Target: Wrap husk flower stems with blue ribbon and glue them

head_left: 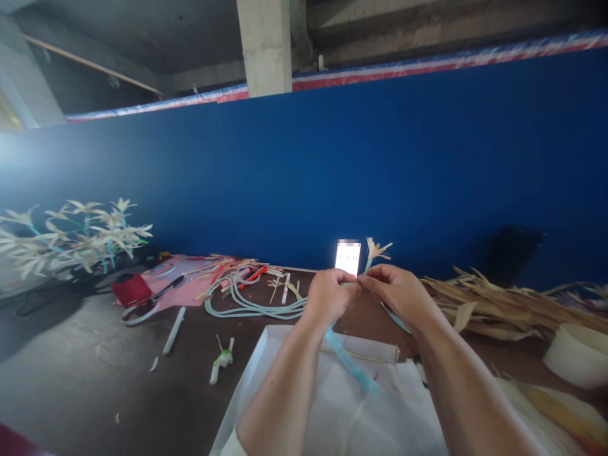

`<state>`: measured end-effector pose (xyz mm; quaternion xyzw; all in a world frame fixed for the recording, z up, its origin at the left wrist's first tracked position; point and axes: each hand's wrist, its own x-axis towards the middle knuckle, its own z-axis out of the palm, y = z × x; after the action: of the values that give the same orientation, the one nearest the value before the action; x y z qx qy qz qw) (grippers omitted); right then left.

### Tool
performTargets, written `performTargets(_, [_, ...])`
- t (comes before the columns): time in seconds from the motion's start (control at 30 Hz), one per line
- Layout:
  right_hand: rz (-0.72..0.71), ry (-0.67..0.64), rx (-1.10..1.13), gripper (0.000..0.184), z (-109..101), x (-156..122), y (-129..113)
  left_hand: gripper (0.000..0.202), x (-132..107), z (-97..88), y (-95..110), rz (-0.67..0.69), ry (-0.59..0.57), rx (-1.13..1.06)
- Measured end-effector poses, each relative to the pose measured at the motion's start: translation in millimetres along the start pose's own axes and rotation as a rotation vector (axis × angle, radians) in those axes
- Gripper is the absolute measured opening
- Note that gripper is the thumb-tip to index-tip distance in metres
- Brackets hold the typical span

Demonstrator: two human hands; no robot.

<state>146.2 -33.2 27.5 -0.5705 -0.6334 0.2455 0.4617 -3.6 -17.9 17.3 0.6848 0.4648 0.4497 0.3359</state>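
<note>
Two hands meet over the table, both pinched on one small straw flower (377,251). Left hand (329,295) is closed around the pale blue stem (350,362), fingers curled tight just under the bloom. Right hand (400,292) is pinched at the same spot from the other side, thumb and fingertips together on the wrap point. Flower head sticks up just above the knuckles, in front of the lit phone (348,257). Stem trails down from the left hand toward the white box (266,354) directly below the flower.

Handling, as a guess: very light, petals look dry, thin and brittle, likely to crack or bend if squeezed. Stem looks soft and flexible, tape-wrapped, a bit tacky maybe. Best grip is on the stem just below the petals, where both hands are now, not on the petals.

Outward from the flower: phone stands just behind it against the blue wall (427,164). Left of the flower, a loop of pale green tubing (247,307) lies on the dark table (95,367), with loose strips and red bits near it. Further left, scissors (161,292) on a pink sheet (187,288), a red pouch (131,290), then a bunch of finished flowers (76,234) well apart at the far edge. Right of the flower, a heap of dried husks (503,307), and beyond it a white roll (577,354).
</note>
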Motion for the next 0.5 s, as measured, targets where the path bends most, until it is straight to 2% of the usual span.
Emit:
performTargets(0.4, [0.031,-0.027,0.13,0.03,4.6,-0.2,-1.1,0.027,-0.1,1.8,4.4,-0.054,0.004,-0.038])
performTargets(0.5, [0.042,-0.02,0.057,0.032,2.2,-0.1,-1.5,0.027,-0.1,3.1,3.1,-0.055,-0.007,-0.045])
